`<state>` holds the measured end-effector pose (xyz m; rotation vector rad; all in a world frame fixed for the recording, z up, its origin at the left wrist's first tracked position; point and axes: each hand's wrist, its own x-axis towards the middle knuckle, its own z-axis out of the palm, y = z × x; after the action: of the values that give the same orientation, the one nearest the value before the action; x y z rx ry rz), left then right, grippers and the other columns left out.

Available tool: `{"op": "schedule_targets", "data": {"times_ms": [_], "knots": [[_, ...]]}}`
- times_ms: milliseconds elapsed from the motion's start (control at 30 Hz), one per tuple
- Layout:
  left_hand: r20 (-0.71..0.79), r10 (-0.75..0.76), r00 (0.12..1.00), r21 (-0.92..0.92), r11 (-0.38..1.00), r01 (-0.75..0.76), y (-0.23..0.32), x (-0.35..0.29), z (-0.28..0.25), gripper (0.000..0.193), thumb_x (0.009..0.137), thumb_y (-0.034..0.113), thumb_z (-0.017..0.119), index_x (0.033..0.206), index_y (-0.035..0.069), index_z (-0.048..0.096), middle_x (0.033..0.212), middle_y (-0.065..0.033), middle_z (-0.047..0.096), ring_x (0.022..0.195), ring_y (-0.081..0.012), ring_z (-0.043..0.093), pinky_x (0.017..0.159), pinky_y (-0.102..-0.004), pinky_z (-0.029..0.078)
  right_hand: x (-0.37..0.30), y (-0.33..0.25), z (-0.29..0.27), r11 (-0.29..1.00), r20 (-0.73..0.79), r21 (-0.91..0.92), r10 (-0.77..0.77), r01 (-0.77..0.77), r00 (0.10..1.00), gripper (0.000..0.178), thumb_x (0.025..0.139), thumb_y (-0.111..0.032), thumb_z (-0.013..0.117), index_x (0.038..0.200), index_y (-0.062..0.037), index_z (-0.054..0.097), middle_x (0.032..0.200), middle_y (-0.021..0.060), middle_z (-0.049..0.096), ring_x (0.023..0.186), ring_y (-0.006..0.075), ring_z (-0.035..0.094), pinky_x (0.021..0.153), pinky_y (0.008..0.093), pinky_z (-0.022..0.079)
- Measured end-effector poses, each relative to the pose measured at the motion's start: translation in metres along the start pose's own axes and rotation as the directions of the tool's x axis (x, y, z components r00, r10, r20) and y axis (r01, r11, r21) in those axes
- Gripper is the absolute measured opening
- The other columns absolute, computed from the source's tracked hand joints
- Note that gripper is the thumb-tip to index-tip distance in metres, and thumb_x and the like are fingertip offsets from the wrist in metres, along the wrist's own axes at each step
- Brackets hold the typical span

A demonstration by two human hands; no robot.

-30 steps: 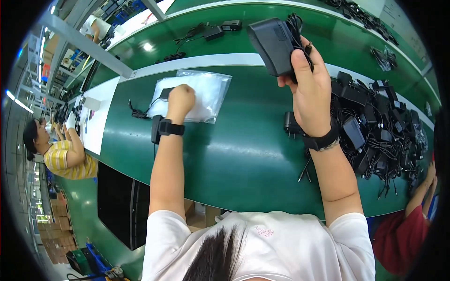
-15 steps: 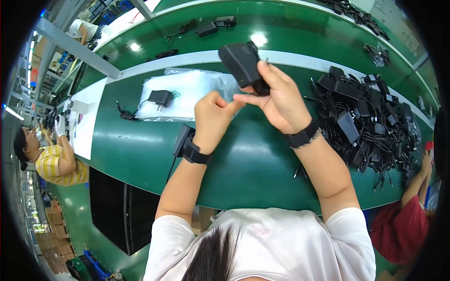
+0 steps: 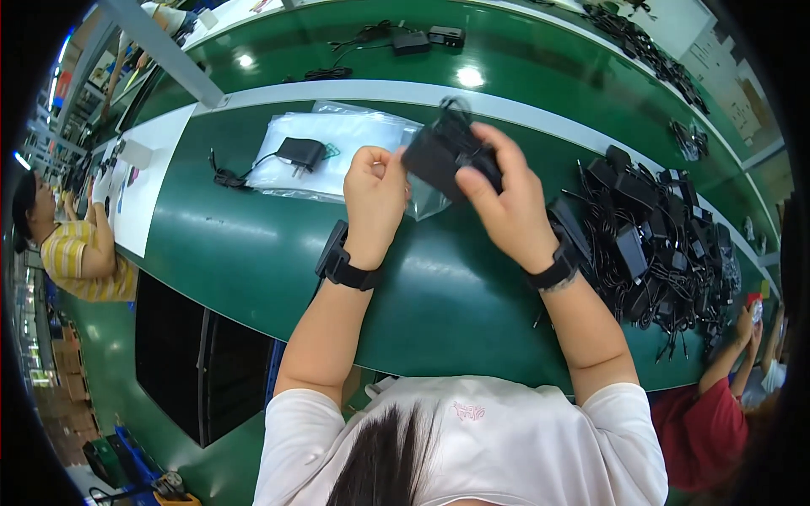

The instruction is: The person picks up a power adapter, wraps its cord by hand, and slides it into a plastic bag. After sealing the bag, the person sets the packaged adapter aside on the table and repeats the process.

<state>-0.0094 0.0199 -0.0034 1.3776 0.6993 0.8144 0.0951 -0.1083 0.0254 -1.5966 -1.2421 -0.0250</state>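
My right hand [image 3: 516,202] grips a black power adapter [image 3: 440,160] with its cord bundled against it, thumb on the near side. Close to the adapter's left end, my left hand [image 3: 375,202] is closed in a pinch. Clear film of a plastic bag [image 3: 429,202] shows beside its fingers and below the adapter; how far the bag reaches round the adapter cannot be made out. Left of my left hand lies a stack of clear plastic bags [image 3: 278,177]. Another black plug adapter [image 3: 300,153] with a coiled cord rests on that stack.
A large heap of black adapters and cords [image 3: 633,244] covers the right of the green table [image 3: 439,312]. More adapters [image 3: 412,42] lie beyond the white divider [image 3: 371,88]. Co-workers in a yellow striped shirt [image 3: 72,261] and a red sleeve [image 3: 700,434] are at either side.
The adapter has come down and been turned, its bundled cord now showing. My left hand's fingers have closed near its end, and clear film now shows there.
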Motion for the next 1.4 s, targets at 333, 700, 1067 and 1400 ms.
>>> {"op": "schedule_targets", "data": {"times_ms": [333,700,1067,1400], "knots": [[-0.058,-0.019,0.998,-0.184,0.983,0.008,0.021,0.003,-0.018,0.017,0.081,0.013,0.064,0.077,0.006,0.050,0.053,0.0051,0.047,0.042,-0.0010,0.038,0.038,-0.0177,0.027,-0.012,-0.007,0.021,0.933,0.336,-0.231,-0.190,0.276,0.923,0.045,0.074,-0.010,0.065,0.114,-0.0012,0.047,0.081,0.0148,0.054,0.073,0.0310,0.054,0.065,0.0371,0.045],[0.054,-0.017,0.998,-0.049,0.999,0.020,0.046,-0.010,-0.025,0.017,0.078,0.007,0.064,0.069,0.004,0.050,0.055,0.0037,0.049,0.047,-0.0013,0.040,0.042,-0.0174,0.029,-0.006,-0.023,0.009,0.906,0.425,-0.315,-0.133,0.284,0.896,0.041,0.072,-0.014,0.065,0.109,-0.0056,0.051,0.076,0.0132,0.052,0.068,0.0297,0.055,0.063,0.0374,0.046],[0.215,0.424,0.880,0.488,0.734,-0.473,0.032,-0.039,0.005,0.015,0.084,0.016,0.059,0.081,0.005,0.050,0.056,-0.0104,0.052,0.048,-0.0288,0.054,0.045,-0.0349,0.041,0.026,0.000,0.007,0.223,0.487,0.726,0.501,-0.650,0.716,0.014,0.087,-0.021,0.054,0.088,-0.0069,0.054,0.073,-0.0006,0.053,0.057,0.0037,0.042,0.045,0.0177,0.032],[0.157,0.745,0.649,0.424,0.542,-0.725,0.023,-0.041,0.011,0.012,0.081,0.011,0.061,0.079,0.004,0.052,0.062,-0.0101,0.054,0.055,-0.0284,0.054,0.049,-0.0342,0.042,0.013,0.017,0.046,0.947,0.152,-0.016,-0.316,0.322,0.937,0.045,0.076,-0.012,0.064,0.117,-0.0011,0.050,0.091,0.0142,0.061,0.076,0.0272,0.059,0.068,0.0284,0.048]]}}
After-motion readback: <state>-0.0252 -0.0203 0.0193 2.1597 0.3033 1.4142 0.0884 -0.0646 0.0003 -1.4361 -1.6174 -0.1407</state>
